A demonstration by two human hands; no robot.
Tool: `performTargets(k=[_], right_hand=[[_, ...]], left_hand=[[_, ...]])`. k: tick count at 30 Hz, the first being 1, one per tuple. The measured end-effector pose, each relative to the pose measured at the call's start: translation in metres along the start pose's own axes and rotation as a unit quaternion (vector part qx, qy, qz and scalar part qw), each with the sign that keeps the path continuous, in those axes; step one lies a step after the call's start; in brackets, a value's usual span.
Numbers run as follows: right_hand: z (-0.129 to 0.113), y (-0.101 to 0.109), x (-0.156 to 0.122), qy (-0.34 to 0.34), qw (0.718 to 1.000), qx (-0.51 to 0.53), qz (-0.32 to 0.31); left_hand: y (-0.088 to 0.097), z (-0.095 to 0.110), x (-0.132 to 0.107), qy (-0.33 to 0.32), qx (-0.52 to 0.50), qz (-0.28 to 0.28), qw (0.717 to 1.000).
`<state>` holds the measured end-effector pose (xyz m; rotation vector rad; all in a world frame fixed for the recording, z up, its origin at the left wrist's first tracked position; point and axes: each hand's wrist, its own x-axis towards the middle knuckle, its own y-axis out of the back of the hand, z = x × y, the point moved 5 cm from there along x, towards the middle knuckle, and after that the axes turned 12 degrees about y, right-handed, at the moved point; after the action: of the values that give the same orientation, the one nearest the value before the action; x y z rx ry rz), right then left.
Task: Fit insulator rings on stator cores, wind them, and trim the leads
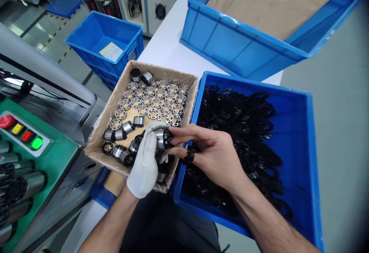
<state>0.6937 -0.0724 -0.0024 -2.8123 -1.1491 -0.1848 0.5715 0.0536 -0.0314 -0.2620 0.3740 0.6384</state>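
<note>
While left hand (145, 160) cups cylinder (160, 140), right hand (216, 155) pinches end (167, 139).

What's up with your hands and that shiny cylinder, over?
White-gloved left hand: holding silver metal cylinder with black toothed end. Bare right hand: gripping that end. Nothing seen blocking; blue plastic bin beside.
</note>
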Motion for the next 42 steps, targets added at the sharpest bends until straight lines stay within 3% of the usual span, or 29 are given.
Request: performTargets(k=[4, 9, 15, 20, 28, 33, 36, 38, 39, 40, 42], right_hand=[[0.002, 0.001, 0.000, -0.028, 0.999, 0.027, 0.010], [-0.009, 0.004, 0.003, 0.070, 0.997, -0.004, -0.012], [-0.010, -0.001, 0.001, 0.036, 0.999, 0.038, 0.001], [-0.011, -0.003, 0.002, 0.038, 0.997, 0.069, 0.003], [-0.007, 0.002, 0.002, 0.029, 0.999, 0.043, -0.019], [-0.012, -0.001, 0.003, 0.096, 0.995, -0.021, -0.021], [-0.016, 0.019, 0.008, 0.123, 0.988, -0.088, -0.037], [-0.009, 0.043, 0.013, 0.105, 0.979, -0.170, -0.045], [-0.001, 0.056, 0.016, 0.082, 0.968, -0.233, -0.047], [0.009, 0.067, 0.018, 0.048, 0.948, -0.309, -0.059], [0.035, 0.080, 0.019, -0.039, 0.877, -0.462, -0.124]], left_hand=[[0.001, 0.004, 0.000, -0.013, 0.026, -0.003, 1.000], [0.000, 0.010, -0.001, -0.019, 0.065, 0.003, 0.998], [-0.005, 0.004, 0.001, 0.006, -0.033, -0.044, 0.999], [-0.009, 0.007, 0.000, 0.017, -0.067, -0.048, 0.996], [-0.006, 0.010, -0.002, -0.004, -0.004, -0.041, 0.999], [-0.010, 0.018, -0.004, -0.056, 0.020, -0.049, 0.997], [-0.004, 0.027, -0.008, -0.076, 0.074, -0.014, 0.994], [0.005, 0.035, -0.009, -0.091, 0.203, 0.012, 0.975], [0.011, 0.040, -0.008, -0.103, 0.286, 0.019, 0.952], [0.017, 0.046, -0.007, -0.118, 0.370, 0.027, 0.921], [0.033, 0.059, 0.002, -0.152, 0.504, 0.067, 0.848]])
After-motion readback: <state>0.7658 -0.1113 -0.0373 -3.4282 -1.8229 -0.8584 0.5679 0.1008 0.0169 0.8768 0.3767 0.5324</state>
